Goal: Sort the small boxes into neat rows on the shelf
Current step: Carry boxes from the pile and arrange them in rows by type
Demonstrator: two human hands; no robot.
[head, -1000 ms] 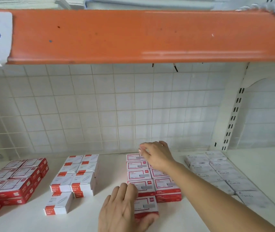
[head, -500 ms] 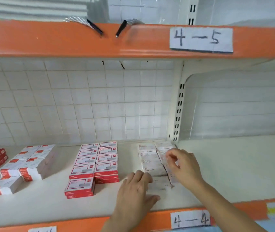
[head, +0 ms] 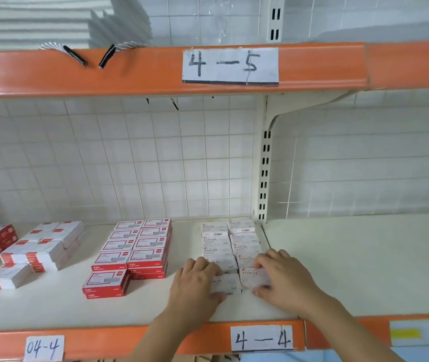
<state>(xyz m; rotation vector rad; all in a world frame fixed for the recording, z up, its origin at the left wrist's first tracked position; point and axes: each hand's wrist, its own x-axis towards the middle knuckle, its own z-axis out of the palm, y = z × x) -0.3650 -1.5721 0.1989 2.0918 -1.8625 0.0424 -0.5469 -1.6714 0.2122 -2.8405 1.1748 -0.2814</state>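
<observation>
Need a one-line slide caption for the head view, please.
Both hands, left hand and right hand, square up front white staples boxes on shelf.

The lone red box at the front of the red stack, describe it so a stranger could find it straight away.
Start at the shelf under the paper label 4-5. To the left of the white staple boxes that both hands touch stands a double row of red boxes. The lone red box sits at its front left end, nearest the orange edge, with no box beside it on its right.
</observation>
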